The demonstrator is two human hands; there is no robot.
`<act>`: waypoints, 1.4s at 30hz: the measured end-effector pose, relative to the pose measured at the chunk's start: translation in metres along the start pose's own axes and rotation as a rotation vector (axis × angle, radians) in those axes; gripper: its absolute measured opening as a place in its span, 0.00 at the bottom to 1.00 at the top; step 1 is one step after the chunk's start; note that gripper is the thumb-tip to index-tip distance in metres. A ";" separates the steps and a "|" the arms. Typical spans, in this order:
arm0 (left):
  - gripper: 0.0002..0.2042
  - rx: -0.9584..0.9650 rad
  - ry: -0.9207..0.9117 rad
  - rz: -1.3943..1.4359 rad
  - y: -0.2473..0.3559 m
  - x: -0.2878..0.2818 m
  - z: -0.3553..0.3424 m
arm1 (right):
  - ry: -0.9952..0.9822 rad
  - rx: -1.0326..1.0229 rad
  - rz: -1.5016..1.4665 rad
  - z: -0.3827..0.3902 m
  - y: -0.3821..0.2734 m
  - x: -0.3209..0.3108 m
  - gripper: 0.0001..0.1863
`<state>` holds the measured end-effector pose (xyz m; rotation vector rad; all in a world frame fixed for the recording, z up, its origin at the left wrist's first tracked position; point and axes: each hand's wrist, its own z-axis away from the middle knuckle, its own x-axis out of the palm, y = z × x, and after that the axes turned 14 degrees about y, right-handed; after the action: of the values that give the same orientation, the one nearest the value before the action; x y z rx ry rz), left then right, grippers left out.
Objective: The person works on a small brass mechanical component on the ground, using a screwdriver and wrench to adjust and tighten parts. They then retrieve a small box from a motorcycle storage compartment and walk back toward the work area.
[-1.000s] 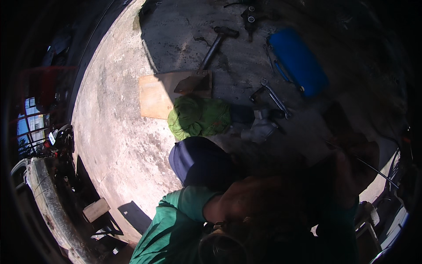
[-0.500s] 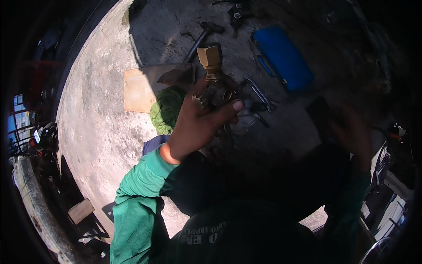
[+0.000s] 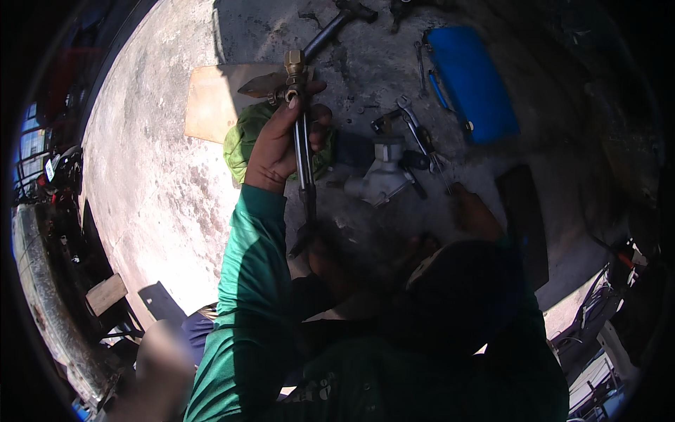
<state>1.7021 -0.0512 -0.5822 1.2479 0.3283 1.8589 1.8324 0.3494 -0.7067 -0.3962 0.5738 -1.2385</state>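
Two bare hands work over the concrete floor, the left hand closed around a brass-and-steel tool held raised near the right edge of the tan board. Its thumb lies against the brass fitting and its other fingers wrap the twin tubes, probably because gripping near that heavier-looking end steadies the long, slim part trailing back toward the person. The right hand is low over the surface, fingers bent at the end of a thin shaft; I cannot tell whether they pinch it or merely touch it, nor where shaft and wrench part. The grey metal housing lies between the hands, seemingly within easy reach of both. A blue case lies beyond the right hand, slim tools along its left edge, perhaps kept there for picking up. The green cloth, over the board's near right corner, is partly covered by the left hand. Deep shadow swallows the tool's lower tip and the right sleeve, and the hammer passes behind the brass fitting, hiding how its handle ends.
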 end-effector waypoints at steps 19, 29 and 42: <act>0.23 0.125 0.509 -0.973 -0.106 -0.061 -0.028 | 0.448 -0.837 0.912 -0.026 -0.007 0.004 0.06; 0.20 0.245 0.458 -1.030 -0.112 -0.095 -0.065 | 0.418 -0.851 0.450 -0.038 -0.081 0.013 0.11; 0.22 0.294 0.588 -1.068 -0.128 -0.109 -0.050 | 0.339 -0.931 0.340 -0.106 -0.160 0.038 0.10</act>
<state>1.7387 -0.0458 -0.7537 0.4438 1.3268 1.1740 1.6539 0.2692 -0.7060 -0.8255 1.4529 -0.6463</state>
